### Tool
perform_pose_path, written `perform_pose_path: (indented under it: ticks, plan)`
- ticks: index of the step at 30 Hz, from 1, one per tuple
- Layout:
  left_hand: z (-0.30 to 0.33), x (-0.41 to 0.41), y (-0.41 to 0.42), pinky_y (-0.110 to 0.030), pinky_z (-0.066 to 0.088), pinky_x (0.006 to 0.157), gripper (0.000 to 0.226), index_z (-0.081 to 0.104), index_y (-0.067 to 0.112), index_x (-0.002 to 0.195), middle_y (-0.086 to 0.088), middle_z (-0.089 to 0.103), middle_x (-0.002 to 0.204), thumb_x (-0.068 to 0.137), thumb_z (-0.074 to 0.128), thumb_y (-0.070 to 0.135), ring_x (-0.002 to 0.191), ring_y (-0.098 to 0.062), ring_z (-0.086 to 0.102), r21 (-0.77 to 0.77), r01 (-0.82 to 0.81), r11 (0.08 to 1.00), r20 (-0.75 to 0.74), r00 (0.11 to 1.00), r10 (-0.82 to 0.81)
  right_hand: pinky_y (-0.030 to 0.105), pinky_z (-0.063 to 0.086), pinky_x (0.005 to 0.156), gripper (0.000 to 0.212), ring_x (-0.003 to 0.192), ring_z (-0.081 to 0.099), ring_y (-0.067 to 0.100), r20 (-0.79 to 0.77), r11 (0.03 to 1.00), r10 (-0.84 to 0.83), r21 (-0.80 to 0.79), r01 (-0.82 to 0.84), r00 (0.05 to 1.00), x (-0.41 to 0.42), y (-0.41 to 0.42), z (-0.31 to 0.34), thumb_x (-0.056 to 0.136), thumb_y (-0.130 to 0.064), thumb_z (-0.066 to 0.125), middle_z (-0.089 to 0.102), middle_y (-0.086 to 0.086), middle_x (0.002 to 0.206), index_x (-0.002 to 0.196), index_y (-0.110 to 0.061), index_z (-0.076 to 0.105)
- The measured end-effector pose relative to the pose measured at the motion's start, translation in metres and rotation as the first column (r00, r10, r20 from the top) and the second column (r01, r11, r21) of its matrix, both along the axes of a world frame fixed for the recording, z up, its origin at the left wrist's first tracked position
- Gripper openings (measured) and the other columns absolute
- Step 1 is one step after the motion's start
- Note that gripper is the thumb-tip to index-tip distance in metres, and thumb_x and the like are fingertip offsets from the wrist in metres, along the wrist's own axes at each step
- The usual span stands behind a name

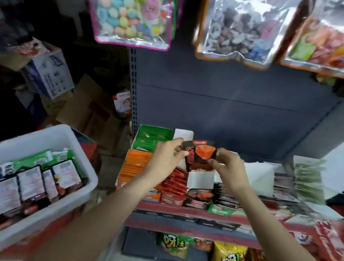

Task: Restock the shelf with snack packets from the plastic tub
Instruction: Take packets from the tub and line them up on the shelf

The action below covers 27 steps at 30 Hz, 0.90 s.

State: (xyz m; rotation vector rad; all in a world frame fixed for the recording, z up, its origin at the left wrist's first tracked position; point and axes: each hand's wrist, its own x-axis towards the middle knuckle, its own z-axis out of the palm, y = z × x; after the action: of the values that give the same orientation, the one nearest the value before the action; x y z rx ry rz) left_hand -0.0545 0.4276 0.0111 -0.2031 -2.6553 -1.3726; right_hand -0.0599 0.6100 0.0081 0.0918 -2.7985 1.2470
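A black and orange snack packet (pixel 198 157) is held upright above a white display box (pixel 201 179) on the shelf (pixel 189 213). My left hand (pixel 164 159) pinches its left edge and my right hand (pixel 228 166) pinches its right edge. The white plastic tub (pixel 43 137) sits at the lower left, holding several black, red and green packets (pixel 32 183), many lying back side up.
The shelf carries rows of green (pixel 154 138), orange (pixel 135 164) and red packets (pixel 174 186) in boxes. Large clear bags of sweets (pixel 133 10) hang overhead. Cardboard boxes (pixel 47 71) stand at the back left. Chip bags (pixel 227 258) fill the lower shelf.
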Motion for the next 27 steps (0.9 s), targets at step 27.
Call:
perform_pose_path:
  ticks: [27]
  plan:
    - [-0.035, 0.005, 0.035, -0.036, 0.053, 0.075, 0.012, 0.069, 0.017, 0.1, -0.007, 0.066, 0.089, 0.09, 0.061, 0.017, 0.08, -0.019, 0.063, -0.382, -0.028, 0.924, -0.047, 0.999, 0.011, 0.024, 0.041, 0.08, 0.022, 0.09, 0.065, 0.024, -0.019, 0.884, 0.358, 0.327, -0.333, 0.933, -0.006, 0.036, -0.014, 0.094, -0.009, 0.053, 0.073, 0.005, 0.097, 0.105, -0.013, 0.072]
